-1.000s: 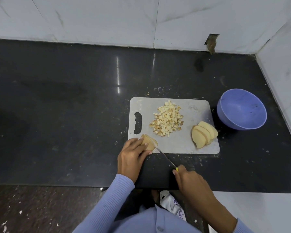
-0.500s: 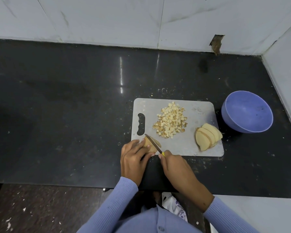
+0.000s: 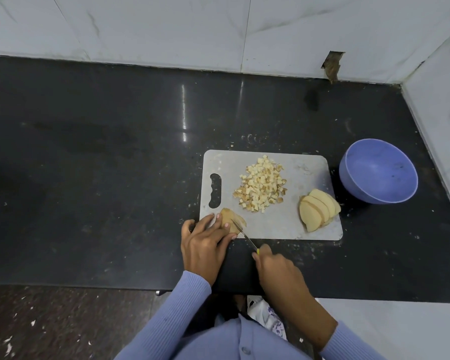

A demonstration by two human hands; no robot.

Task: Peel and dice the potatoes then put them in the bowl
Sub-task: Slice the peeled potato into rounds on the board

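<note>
A potato piece (image 3: 231, 221) is pinned at the near left corner of the grey cutting board (image 3: 307, 224), just below the board's handle slot, with the fingers (image 3: 220, 227) of the left hand (image 3: 205, 242) curled over its top and left side. The knife (image 3: 244, 236), whose blade is laid across the piece, is gripped by the right hand (image 3: 276, 266), clenched round the mostly hidden handle. The piece is judged firm and fairly light, likely wet and slippery on its cut faces, so it is best held from above with fingertips tucked back from the blade and its flat face down on the board. Its slices would probably break apart if squeezed hard. One piece is being cut; one fanned stack of potato slices (image 3: 318, 210) lies at the board's near right corner, with about four or five slices distinguishable, though the exact number cannot be told. One heap of diced potato (image 3: 261, 184), too many cubes to be counted, sits at the middle of the board. One empty blue bowl (image 3: 378, 171) stands on the dark table (image 3: 102, 178), just beside the board's right edge. One knife and one board are seen.
</note>
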